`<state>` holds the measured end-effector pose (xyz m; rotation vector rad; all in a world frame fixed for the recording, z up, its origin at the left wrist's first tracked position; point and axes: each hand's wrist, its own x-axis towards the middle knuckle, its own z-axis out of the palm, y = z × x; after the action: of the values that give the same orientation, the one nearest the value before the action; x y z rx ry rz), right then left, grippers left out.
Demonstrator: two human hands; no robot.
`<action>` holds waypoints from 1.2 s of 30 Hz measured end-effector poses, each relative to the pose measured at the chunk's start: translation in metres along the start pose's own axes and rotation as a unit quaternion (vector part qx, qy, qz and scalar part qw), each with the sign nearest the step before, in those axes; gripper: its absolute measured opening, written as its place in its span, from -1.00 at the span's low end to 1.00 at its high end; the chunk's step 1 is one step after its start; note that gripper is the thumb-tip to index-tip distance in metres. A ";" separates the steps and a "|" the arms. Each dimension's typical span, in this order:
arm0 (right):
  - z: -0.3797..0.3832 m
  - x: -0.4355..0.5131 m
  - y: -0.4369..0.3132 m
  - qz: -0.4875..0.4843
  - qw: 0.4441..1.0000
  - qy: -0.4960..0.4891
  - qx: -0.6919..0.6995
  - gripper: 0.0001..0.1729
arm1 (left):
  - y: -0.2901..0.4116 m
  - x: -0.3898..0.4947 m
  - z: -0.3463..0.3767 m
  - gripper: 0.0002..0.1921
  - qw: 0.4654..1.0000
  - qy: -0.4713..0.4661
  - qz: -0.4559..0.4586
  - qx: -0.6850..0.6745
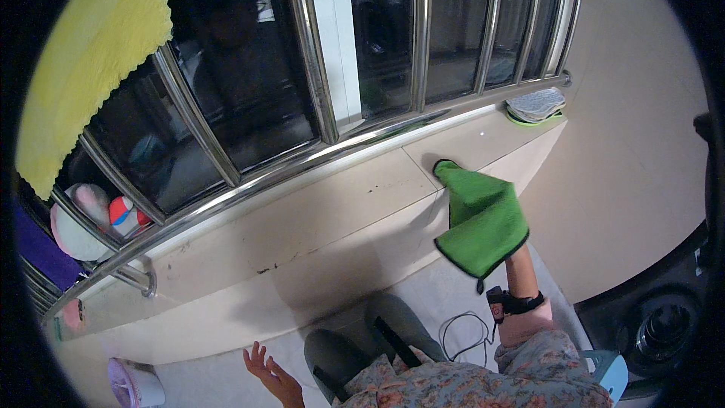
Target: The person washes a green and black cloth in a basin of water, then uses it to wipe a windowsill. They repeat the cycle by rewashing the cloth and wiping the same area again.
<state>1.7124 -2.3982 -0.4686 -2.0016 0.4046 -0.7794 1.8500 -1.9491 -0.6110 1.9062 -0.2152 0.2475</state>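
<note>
A green cloth with black edging (487,218) hangs over my right hand, its upper tip just above the tiled window ledge (334,201). The cloth hides the fingers and palm, so their grip cannot be made out; the forearm (520,272) shows below, with a black strap and small device (512,301) at the wrist. Low in the view, my left hand (269,371) is raised with its fingers apart and holds nothing. Dark specks and smudges mark the ledge between the two hands.
Steel window bars (317,153) run along the ledge. A stack of folded grey cloths (536,105) lies at its right end. Yellow fabric (96,62) hangs upper left, above soft toys (85,218). A white and purple bin (136,382) and a looped black cable (464,334) are on the floor.
</note>
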 end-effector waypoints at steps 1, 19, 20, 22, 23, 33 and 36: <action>-0.003 0.004 -0.005 -0.082 0.983 0.020 -0.164 -0.48 | -0.001 -0.001 -0.001 -0.34 1.000 0.002 -0.003 -0.005; -0.027 -0.002 0.012 -0.108 0.933 0.177 -0.295 -0.44 | 0.000 0.000 0.000 -0.35 1.000 0.018 -0.002 -0.001; -0.028 -0.002 0.015 -0.109 0.932 0.177 -0.296 -0.43 | 0.000 0.000 -0.001 -0.35 1.000 0.016 0.000 0.007; -0.032 -0.003 0.025 -0.112 0.930 0.179 -0.300 -0.43 | 0.000 0.001 -0.003 -0.35 1.000 0.013 0.005 0.021; -0.033 -0.005 0.032 -0.114 0.930 0.178 -0.302 -0.43 | 0.000 0.001 -0.003 -0.35 0.999 0.012 0.008 0.037; 0.018 0.028 0.089 -0.268 0.860 0.154 -0.406 -0.38 | 0.000 0.003 0.000 -0.34 0.999 0.026 0.025 0.030; 0.045 0.031 0.072 -0.124 0.976 0.170 0.053 -0.34 | -0.002 0.004 0.001 -0.34 0.999 0.039 0.029 0.018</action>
<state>1.7675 -2.4244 -0.5355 -1.8402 0.3030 -1.2819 1.8541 -1.9495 -0.6118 1.9241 -0.2157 0.3659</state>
